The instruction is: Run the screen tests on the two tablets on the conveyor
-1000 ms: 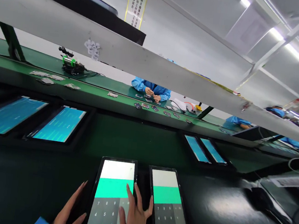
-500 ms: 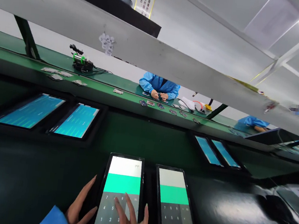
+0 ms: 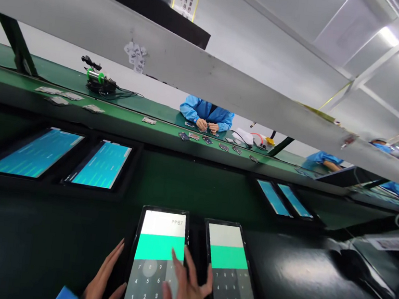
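A tablet (image 3: 160, 248) in a black frame lies at the front centre, showing a calculator with figures in its white display strip. My left hand (image 3: 100, 283) rests at its left edge, fingers apart, the thumb by the rim. Over the right side of the keypad hovers my right hand (image 3: 187, 291), its fingers spread and holding nothing; whether a fingertip touches the glass I cannot tell. To the right lies a second tablet (image 3: 229, 258) with the same calculator and a blank display strip. A round grey highlight shows on the 8 key of the first one.
Two lit blue screens (image 3: 37, 151) lie at the left and two smaller ones (image 3: 273, 197) at the right. Behind, a green ledge (image 3: 123, 120) carries several small boards. A person in blue (image 3: 207, 114) works beyond it. At the right lies a dark cabled object (image 3: 356, 266).
My right hand has shifted right and up, off the number keys. The display now ends in 87. The whole view has moved slightly.
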The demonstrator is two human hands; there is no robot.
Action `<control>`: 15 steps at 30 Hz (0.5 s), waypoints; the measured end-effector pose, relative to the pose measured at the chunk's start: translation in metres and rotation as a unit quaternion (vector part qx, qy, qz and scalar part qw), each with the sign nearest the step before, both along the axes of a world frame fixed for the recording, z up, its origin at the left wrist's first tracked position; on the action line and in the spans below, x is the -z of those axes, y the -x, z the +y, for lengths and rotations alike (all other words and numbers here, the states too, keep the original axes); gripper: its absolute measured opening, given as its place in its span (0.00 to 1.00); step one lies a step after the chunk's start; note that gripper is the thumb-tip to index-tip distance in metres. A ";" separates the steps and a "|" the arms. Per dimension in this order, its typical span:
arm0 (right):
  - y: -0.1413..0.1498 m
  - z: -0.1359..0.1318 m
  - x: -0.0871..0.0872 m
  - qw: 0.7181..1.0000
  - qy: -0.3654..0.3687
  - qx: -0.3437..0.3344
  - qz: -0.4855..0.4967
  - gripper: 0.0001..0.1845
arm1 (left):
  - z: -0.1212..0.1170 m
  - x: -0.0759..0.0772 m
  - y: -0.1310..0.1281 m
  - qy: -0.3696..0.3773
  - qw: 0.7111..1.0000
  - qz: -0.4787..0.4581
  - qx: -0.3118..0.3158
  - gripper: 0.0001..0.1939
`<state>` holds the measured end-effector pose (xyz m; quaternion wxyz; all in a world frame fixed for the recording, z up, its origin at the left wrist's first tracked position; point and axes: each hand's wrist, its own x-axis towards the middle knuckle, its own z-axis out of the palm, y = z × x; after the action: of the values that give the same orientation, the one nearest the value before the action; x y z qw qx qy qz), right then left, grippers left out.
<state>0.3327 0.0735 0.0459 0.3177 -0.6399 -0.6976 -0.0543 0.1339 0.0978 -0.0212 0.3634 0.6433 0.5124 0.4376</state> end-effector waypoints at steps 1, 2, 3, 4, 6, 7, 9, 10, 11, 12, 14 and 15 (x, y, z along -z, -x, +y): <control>-0.009 -0.001 -0.004 1.000 0.013 0.025 0.004 0.20 | 0.000 0.000 0.000 0.003 1.000 0.005 0.001 0.29; -0.016 -0.001 -0.006 0.999 0.024 0.040 0.008 0.19 | 0.000 0.000 0.000 0.005 1.000 0.009 0.001 0.29; -0.022 -0.001 -0.007 0.998 0.034 0.047 0.012 0.19 | 0.000 0.000 0.000 0.006 1.000 0.012 0.001 0.29; -0.026 -0.001 -0.007 0.998 0.041 0.048 0.014 0.19 | 0.000 0.000 0.000 0.005 1.000 0.013 0.000 0.29; -0.027 0.001 -0.004 0.998 0.052 0.041 0.017 0.19 | 0.001 0.001 -0.001 0.006 1.000 0.010 -0.003 0.29; -0.026 0.002 -0.001 0.997 0.059 0.037 0.017 0.19 | 0.001 0.002 -0.001 0.006 1.000 0.007 -0.004 0.29; -0.021 0.005 0.004 0.997 0.073 0.037 0.009 0.19 | 0.001 0.003 -0.001 0.004 1.000 0.002 -0.008 0.30; -0.019 0.007 0.005 0.996 0.078 0.038 0.002 0.19 | 0.000 0.004 -0.001 0.003 1.000 0.001 -0.011 0.30; -0.017 0.008 0.007 0.996 0.082 0.034 -0.007 0.20 | 0.000 0.004 -0.002 0.000 1.000 0.000 -0.015 0.30; -0.016 0.008 0.008 0.996 0.088 0.018 -0.019 0.21 | 0.000 0.004 -0.002 -0.003 1.000 -0.001 -0.020 0.29; -0.016 0.008 0.010 0.994 0.095 -0.026 -0.041 0.22 | 0.000 0.003 -0.003 -0.007 1.000 -0.003 -0.025 0.29; -0.017 0.008 0.012 0.994 0.093 -0.037 -0.045 0.23 | 0.000 0.002 -0.003 -0.009 1.000 -0.003 -0.026 0.29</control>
<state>0.3498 0.0813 0.0343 0.2269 -0.6375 -0.7363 -0.0057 0.1368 0.0974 -0.0235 0.3476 0.6315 0.5245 0.4531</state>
